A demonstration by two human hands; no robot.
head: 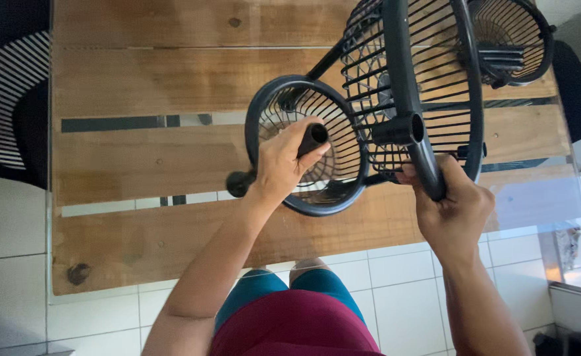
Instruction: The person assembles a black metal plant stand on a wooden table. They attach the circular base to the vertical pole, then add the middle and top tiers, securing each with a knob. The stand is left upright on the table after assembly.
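While the left hand (282, 163) has its grip clenched around a short black rod (274, 163), the right hand (450, 207) is grasping the thick black tube (406, 86) of a wire basket stand (429, 105). Both are held above the wooden table (172, 86), over its near right part. One round wire basket (309, 146) sits just behind the left hand, another round basket (511, 36) at the far right. White floor tiles (396, 303) lie nearer.

wire basket stand (412, 86): top cut by frame edge | black rod (313, 140): middle hidden in left hand (280, 165)
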